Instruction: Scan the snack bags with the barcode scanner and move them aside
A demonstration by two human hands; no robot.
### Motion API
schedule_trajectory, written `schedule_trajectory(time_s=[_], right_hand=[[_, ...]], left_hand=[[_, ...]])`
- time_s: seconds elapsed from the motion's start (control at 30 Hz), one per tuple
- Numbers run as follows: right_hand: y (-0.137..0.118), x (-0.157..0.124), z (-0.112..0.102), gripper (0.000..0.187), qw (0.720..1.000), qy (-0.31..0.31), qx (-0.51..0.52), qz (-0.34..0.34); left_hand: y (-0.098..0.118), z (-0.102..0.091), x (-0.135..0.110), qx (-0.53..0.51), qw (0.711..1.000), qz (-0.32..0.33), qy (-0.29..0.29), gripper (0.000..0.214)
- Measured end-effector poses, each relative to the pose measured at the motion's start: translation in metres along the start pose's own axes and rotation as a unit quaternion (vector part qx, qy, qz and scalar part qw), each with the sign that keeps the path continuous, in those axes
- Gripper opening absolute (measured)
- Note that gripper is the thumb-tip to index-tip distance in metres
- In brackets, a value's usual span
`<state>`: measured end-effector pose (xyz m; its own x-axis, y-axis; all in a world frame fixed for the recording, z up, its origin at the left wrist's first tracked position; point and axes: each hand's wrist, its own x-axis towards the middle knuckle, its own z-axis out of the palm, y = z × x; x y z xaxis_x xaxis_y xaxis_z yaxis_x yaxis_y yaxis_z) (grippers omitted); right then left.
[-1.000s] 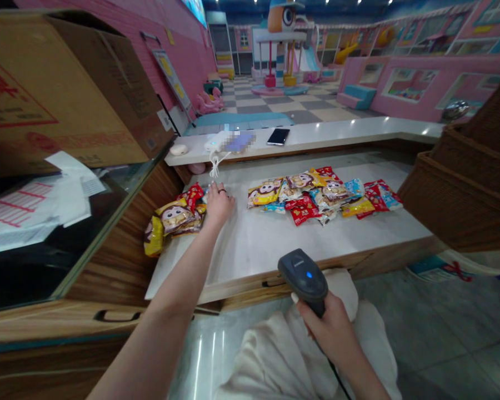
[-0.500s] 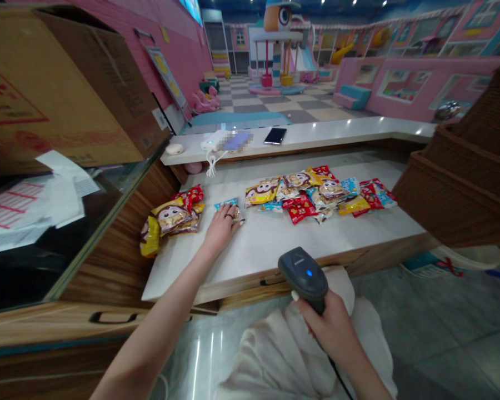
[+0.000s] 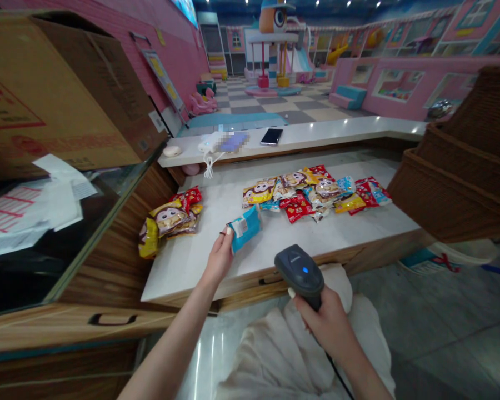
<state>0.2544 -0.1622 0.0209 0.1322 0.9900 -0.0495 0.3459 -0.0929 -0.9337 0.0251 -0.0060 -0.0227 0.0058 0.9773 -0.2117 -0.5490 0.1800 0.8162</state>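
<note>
My left hand (image 3: 220,258) pinches a small blue snack packet (image 3: 245,226) and holds it tilted just above the white counter (image 3: 275,239), its back label facing me. My right hand (image 3: 323,319) grips a dark handheld barcode scanner (image 3: 299,272) with a blue light on top, held below the counter's front edge, a little to the right of the packet. A heap of yellow and red snack bags (image 3: 169,219) lies at the counter's left end. A spread of mixed colourful snack packets (image 3: 312,191) lies further back, right of centre.
A large cardboard box (image 3: 62,89) and papers (image 3: 33,205) sit on the glass case at left. Wicker baskets (image 3: 466,166) stand at right. On the raised back ledge lie a phone (image 3: 271,136) and a white corded device (image 3: 210,145). White cloth (image 3: 270,355) covers my lap.
My left hand drew back from the left heap toward me, took hold of the blue packet and lifted it off the counter. The scanner hand has barely moved.
</note>
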Motion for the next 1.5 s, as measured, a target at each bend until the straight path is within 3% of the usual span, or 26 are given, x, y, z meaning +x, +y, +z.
schedule_trajectory(time_s=[0.17, 0.53, 0.8, 1.13, 1.5], right_hand=[[0.0, 0.0, 0.002, 0.017, 1.0, -0.006, -0.004, -0.001], [-0.007, 0.005, 0.017, 0.011, 0.999, -0.036, 0.011, -0.013], [-0.009, 0.006, 0.016, 0.01, 0.999, -0.031, 0.005, -0.029], [-0.01, 0.004, 0.015, 0.015, 0.999, -0.041, 0.003, -0.02], [-0.009, 0.002, 0.013, 0.014, 0.999, -0.032, 0.014, -0.015]], left_hand=[[-0.009, 0.006, 0.006, -0.016, 0.999, -0.031, 0.035, 0.033], [-0.017, 0.008, 0.004, 0.042, 0.999, 0.008, 0.013, 0.054], [-0.011, 0.017, -0.001, 0.036, 0.998, -0.009, 0.046, 0.037], [-0.022, 0.002, 0.008, 0.035, 0.998, -0.033, 0.029, 0.044], [-0.017, 0.008, 0.003, 0.036, 0.998, 0.007, 0.041, 0.054]])
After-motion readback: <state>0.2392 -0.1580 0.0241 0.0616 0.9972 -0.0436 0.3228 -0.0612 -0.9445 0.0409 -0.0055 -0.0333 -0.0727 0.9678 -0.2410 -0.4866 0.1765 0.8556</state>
